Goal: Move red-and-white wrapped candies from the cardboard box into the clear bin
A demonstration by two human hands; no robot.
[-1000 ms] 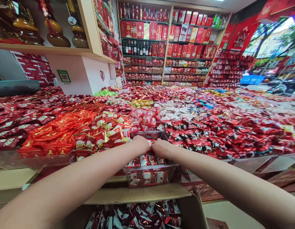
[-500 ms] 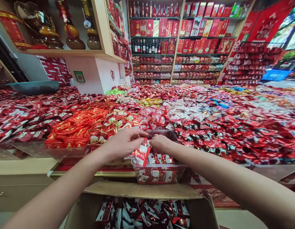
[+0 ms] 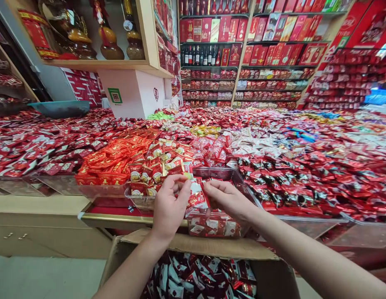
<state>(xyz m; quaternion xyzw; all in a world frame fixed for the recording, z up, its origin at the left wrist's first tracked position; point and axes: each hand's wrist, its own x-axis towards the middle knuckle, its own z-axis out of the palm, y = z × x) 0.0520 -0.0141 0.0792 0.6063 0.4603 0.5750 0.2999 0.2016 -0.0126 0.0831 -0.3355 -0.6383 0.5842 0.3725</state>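
Observation:
My left hand (image 3: 171, 203) is closed with thumb and forefinger pinched at the left edge of a red-and-white wrapped candy packet (image 3: 197, 197). Opposite it, my right hand (image 3: 225, 197) pinches the right side of that packet; the fingertips are partly hidden. Both hands are over a clear plastic bin (image 3: 215, 226) that holds similar red-and-white packets. Just below, an open cardboard box (image 3: 211, 244) contains many dark red and white packets (image 3: 193, 276).
Orange-red packets (image 3: 113, 155) and gold-and-red packets (image 3: 149, 172) lie left of the bin. Shiny red and black packets (image 3: 283, 182) are heaped to its right. A blue-grey basin (image 3: 60, 109) sits at the back left. A wooden cabinet (image 3: 96, 64) overhangs the display. Drawers (image 3: 40, 230) stand at the lower left.
My left hand has turned more upright, and the packet now lies between both hands. My right hand has drawn back slightly. The view has swung a little left.

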